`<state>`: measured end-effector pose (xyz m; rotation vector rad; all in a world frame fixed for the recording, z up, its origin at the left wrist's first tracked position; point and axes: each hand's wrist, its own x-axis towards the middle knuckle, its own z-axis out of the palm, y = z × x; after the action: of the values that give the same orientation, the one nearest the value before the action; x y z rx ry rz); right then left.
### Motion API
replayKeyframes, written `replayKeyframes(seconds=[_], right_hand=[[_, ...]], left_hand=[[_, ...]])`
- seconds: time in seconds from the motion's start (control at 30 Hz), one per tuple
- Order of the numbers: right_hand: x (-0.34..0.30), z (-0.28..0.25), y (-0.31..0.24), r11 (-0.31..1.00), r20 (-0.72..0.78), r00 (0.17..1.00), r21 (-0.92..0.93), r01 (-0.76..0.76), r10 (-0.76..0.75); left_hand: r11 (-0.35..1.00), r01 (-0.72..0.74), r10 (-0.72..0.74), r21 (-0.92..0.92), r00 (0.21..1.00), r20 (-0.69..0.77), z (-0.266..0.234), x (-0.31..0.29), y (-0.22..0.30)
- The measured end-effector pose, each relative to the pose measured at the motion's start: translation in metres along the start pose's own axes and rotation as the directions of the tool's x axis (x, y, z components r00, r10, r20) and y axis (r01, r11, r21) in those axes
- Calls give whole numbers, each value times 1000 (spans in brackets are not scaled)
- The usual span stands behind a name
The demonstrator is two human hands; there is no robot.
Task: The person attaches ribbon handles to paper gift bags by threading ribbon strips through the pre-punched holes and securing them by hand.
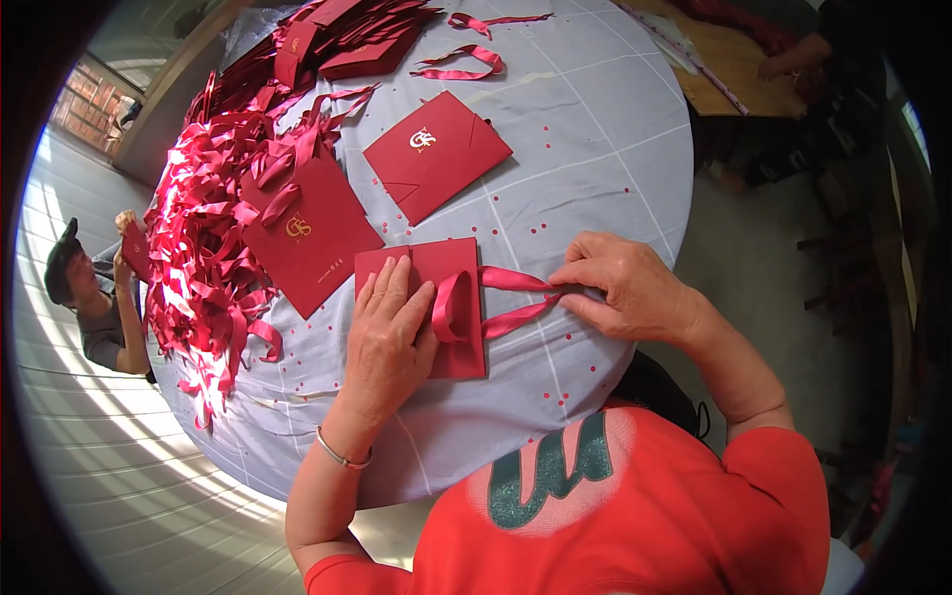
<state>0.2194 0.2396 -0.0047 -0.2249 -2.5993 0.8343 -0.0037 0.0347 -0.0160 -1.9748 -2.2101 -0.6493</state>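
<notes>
A small red paper gift bag [458, 359] lies flat on the table in front of me. My left hand [389, 312] rests on it with the fingers stretched out, pressing it down. From the bag's right edge runs a red ribbon handle [511, 279], drawn out to the right. My right hand [617, 288] pinches the far end of that ribbon between thumb and fingers. A second ribbon loop [449, 307] curls over the bag beside my left fingers. Beyond it lie another red paper bag [436, 159] and, to the left, a larger red one [312, 238].
The round table [615, 198] has a pale grey cloth with red paper dots. A heap of red ribbons [213, 238] covers its left side; stacked red bags [372, 45] lie at the back. Loose ribbons [461, 64] lie nearby. A person [89, 288] at the left holds a red bag.
</notes>
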Motion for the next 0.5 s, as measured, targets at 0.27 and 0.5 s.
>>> replayKeyframes(seconds=[0.27, 0.5], right_hand=[[3, 9, -1, 998, -14, 1000, -58, -3, 2], [6, 11, -6, 990, -47, 998, -139, 25, -32]], left_hand=[[992, 119, -121, -37, 989, -80, 4, 10, 3], [962, 269, -266, 41, 962, -61, 15, 26, -2]])
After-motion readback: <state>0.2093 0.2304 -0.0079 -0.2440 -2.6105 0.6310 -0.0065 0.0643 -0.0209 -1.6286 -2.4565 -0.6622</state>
